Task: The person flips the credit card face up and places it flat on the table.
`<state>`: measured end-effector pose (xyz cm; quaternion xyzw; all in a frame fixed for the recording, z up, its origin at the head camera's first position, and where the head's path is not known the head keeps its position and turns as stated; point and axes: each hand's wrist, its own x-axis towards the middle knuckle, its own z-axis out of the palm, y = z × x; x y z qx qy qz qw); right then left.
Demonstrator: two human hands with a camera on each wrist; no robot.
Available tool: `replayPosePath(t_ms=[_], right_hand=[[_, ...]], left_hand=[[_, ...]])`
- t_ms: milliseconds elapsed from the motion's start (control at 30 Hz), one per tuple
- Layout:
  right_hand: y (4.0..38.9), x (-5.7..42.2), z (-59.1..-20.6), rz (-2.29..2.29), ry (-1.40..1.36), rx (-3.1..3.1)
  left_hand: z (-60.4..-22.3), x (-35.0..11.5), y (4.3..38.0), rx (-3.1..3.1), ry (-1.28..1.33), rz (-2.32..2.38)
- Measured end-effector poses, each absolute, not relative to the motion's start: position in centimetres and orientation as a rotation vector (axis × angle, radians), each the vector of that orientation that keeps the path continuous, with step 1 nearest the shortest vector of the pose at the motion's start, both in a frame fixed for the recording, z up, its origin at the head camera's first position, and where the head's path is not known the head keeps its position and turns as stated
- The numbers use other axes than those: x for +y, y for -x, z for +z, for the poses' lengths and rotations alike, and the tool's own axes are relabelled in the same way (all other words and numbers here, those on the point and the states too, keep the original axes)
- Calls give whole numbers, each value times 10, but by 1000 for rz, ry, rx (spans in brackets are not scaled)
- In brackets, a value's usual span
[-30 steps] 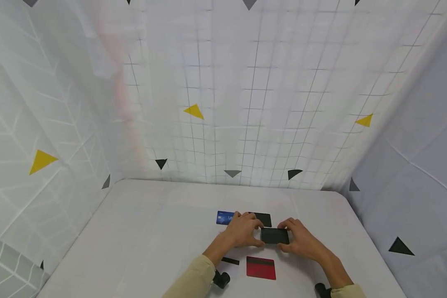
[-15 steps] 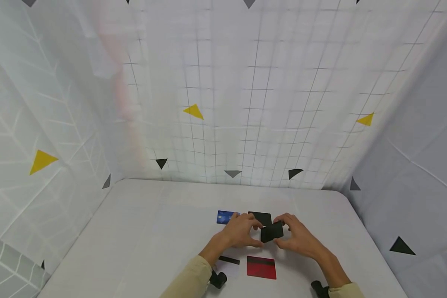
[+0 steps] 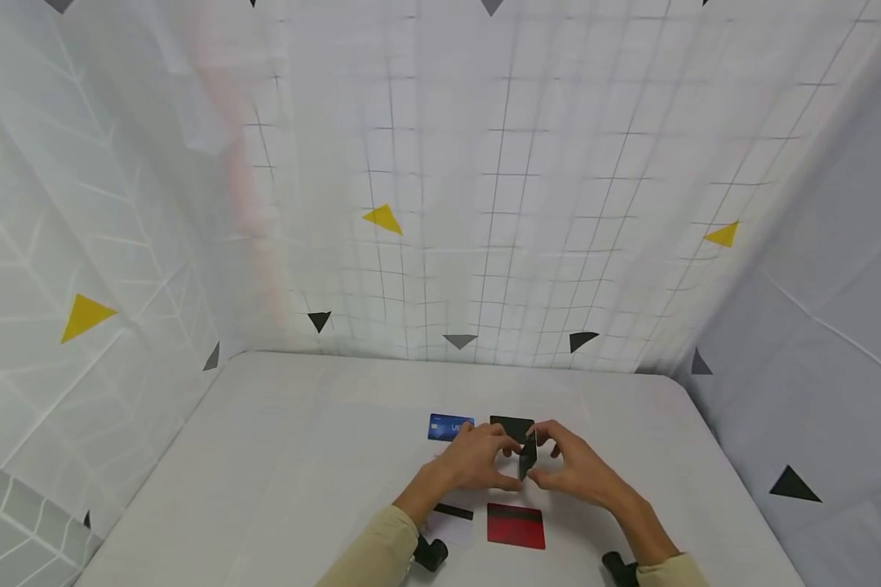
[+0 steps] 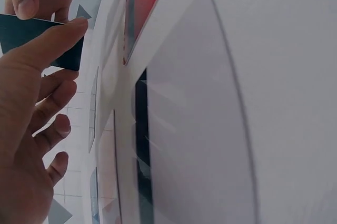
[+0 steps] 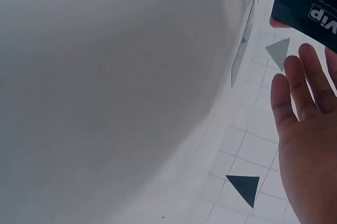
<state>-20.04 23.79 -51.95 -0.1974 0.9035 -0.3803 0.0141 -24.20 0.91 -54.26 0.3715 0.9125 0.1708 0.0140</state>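
Note:
A dark VIP card [image 3: 529, 456] is held above the table, turned nearly edge-on in the head view. My left hand [image 3: 473, 458] pinches it by thumb and fingers at one end. On the other side, my right hand [image 3: 583, 469] has its thumb and index finger at the card's edges. The right wrist view shows white "Vip" lettering and a number on the card [image 5: 300, 0]. From the left wrist, the card [image 4: 21, 32] appears plain dark, with the left thumb across it. The remaining fingers of my right hand [image 5: 310, 113] are spread off the card.
Behind the hands lie a blue card [image 3: 444, 426] and a black card [image 3: 512, 427]. A red card [image 3: 515, 527] with a dark stripe lies nearer, right of a pale card [image 3: 451, 530] with a black stripe. White sheeting [image 3: 440, 163] surrounds the white table [image 3: 286, 473].
The VIP card has swivelled from facing the head camera broadside to nearly edge-on. My right hand has moved slightly left, closer to my left hand, which has stayed about in place.

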Motion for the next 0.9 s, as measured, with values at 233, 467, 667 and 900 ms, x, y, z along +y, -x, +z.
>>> replayPosePath(t_ms=[233, 467, 667, 900], right_hand=[[201, 234, -519, -1232, 662, 2741], [200, 234, -519, -1246, 680, 2737], [202, 234, -519, -1272, 700, 2729], [203, 235, -521, -1230, 712, 2764]], left_hand=[[-545, 11, 242, 2796, -1144, 584], [-541, 9, 241, 2757, -1105, 677], [-540, 6, 241, 2714, -1126, 803], [-541, -2, 242, 2631, -1130, 1026]])
